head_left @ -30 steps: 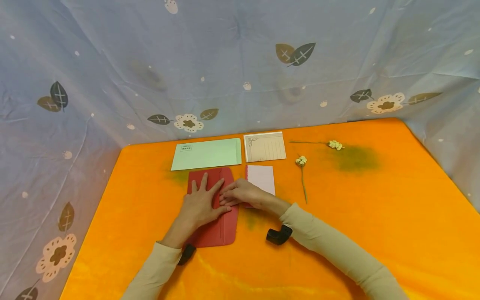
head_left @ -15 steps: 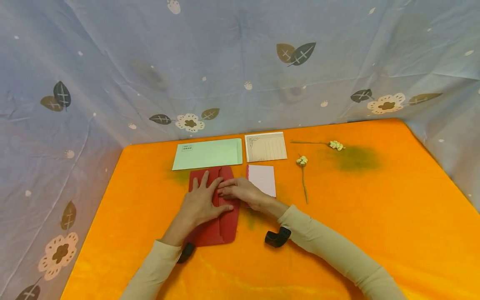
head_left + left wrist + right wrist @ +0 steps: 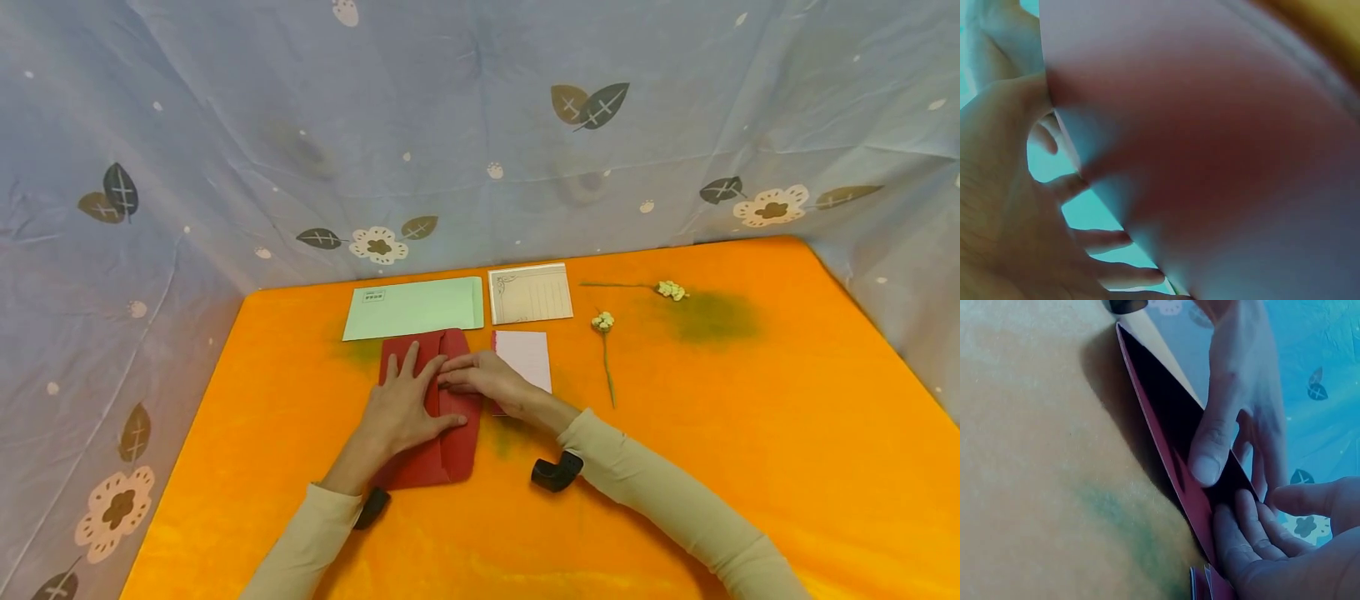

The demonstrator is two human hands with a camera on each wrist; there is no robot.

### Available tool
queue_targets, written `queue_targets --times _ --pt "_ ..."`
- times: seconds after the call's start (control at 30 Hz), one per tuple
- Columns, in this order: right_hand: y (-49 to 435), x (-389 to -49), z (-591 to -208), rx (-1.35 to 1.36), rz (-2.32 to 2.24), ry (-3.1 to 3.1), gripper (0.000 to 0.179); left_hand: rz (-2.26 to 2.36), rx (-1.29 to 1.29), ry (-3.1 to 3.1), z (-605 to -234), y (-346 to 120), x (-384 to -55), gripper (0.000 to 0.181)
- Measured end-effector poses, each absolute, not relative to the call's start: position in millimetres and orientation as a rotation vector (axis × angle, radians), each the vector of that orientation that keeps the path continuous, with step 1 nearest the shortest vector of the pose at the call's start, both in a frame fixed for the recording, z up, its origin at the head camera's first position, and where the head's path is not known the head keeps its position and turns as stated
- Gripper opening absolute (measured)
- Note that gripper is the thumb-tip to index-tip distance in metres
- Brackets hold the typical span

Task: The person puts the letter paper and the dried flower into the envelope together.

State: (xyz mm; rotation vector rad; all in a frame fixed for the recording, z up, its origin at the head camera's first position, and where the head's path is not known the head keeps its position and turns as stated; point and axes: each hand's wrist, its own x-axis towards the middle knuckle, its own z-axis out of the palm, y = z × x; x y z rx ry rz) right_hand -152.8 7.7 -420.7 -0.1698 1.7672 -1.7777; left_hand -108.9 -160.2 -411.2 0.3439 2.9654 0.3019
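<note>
A red envelope (image 3: 416, 462) lies under both hands in the head view, with its flap (image 3: 459, 450) folded out to the right. The left hand (image 3: 401, 408) rests on the body of it, fingers spread and thumb reaching across the opening onto the flap. In the left wrist view, its fingertips touch the reddish paper (image 3: 1222, 150). The right hand (image 3: 483, 383) has its fingers at the mouth of the envelope. The right wrist view shows those fingers (image 3: 1235, 540) straight against the dark opening (image 3: 1166, 400), the thumb held apart from them. The envelope's inside is mostly in shadow.
A pale green envelope (image 3: 416, 308) lies behind the red one, next to a cream lined card (image 3: 531, 293). Half covered by the right wrist is a pinkish notepaper (image 3: 525, 354). Two stemmed flowers (image 3: 602, 323) lie farther right. Patterned cloth (image 3: 480, 125) hangs around the orange-covered table.
The right fingers have shifted slightly up and to the left at the envelope's mouth. The flap side has lifted a little and the opening shows more; the left hand has barely moved.
</note>
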Motion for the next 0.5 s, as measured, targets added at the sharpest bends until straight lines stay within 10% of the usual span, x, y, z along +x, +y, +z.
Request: queue_targets --times 0.5 --pt "19.8 -153.8 -401.8 -0.335 -1.731 1.793 0.032 0.299 0.309 2.925 -406.5 -158.6 -112.4 0.104"
